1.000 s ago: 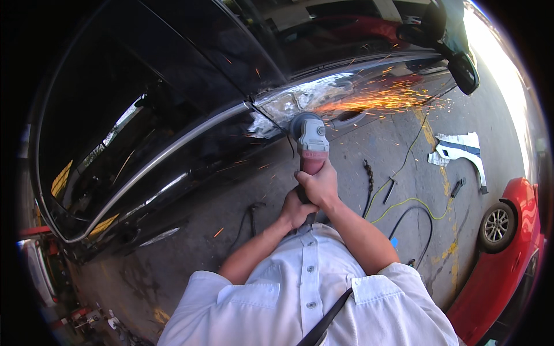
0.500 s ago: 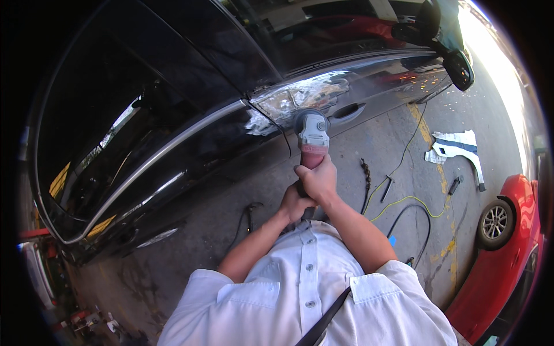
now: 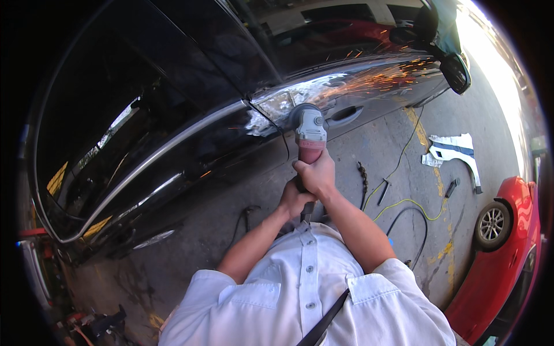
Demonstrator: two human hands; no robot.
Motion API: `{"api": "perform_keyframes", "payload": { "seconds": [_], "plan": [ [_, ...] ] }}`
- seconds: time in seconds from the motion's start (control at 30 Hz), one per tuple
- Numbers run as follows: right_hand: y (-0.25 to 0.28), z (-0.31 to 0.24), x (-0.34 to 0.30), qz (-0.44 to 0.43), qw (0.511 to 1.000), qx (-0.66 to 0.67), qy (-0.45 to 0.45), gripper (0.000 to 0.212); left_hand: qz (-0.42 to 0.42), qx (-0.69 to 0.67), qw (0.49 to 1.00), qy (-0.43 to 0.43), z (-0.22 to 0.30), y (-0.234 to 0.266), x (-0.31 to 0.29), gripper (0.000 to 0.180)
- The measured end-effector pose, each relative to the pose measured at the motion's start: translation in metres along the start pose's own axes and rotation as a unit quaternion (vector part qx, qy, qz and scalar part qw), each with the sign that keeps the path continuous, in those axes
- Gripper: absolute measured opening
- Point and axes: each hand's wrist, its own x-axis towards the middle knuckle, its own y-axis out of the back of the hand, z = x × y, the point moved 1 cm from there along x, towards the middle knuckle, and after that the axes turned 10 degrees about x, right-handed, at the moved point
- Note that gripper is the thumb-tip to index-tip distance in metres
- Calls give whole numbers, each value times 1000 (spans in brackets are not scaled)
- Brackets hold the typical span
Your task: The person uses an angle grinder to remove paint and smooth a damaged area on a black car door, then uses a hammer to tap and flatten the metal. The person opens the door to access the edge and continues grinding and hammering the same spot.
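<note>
Both my hands are wrapped round an angle grinder (image 3: 311, 134) with a grey head and a red body. My right hand (image 3: 318, 174) grips the body just behind the head, its thumb pointing left. Closer to me, my left hand (image 3: 295, 199) is closed round the dark rear handle. The grinder's disc lies at the edge of a bare, silvery patch (image 3: 274, 105) on the side of a black car (image 3: 173, 124). Orange sparks (image 3: 381, 78) fly from there to the right along the door. Just right of the disc is a door handle (image 3: 344, 115).
A side mirror (image 3: 456, 72) juts out at the upper right. On the concrete floor lie a yellow-green cable (image 3: 404, 202), a chain (image 3: 363, 179), a hammer (image 3: 384, 191) and a white panel piece (image 3: 456, 151). A red car (image 3: 508, 230) stands at the right.
A dense stream of sparks now sprays right across the door, where only a few showed near the mirror before. The grinder head has shifted slightly up and left; both hands keep their grip.
</note>
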Motion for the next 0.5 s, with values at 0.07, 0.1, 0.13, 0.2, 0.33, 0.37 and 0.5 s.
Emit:
{"api": "perform_keyframes", "payload": {
  "seconds": [0.07, 0.1, 0.13, 0.2, 0.33, 0.37, 0.5],
  "plan": [
    [1, 0, 1, 2, 1000, 6, -6, 59, 2, -5, 1000, 6, -1, -1, 1, 33],
    [2, 1, 1, -1, 1000, 11, -16, 59, 2, -9, 1000, 9, -2, -2, 1, 33],
    [2, 1, 1, -1, 1000, 14, -27, 58, -4, -7, 1000, 19, -2, -3, 1, 32],
    [3, 2, 0, -3, 1000, 6, -13, 58, 13, -1, 1000, 1, -2, -4, 0, 31],
    [3, 1, 0, -5, 1000, 27, 5, 57, 12, 13, 999, 28, -1, -3, -1, 33],
    [3, 1, 0, -3, 1000, 14, -13, 57, 1, 11, 1000, 20, 0, -2, -1, 32],
    [3, -2, 2, 3, 1000, -9, -20, 56, 5, -7, 1000, 5, 2, -1, 1, 29]
  ]
}}
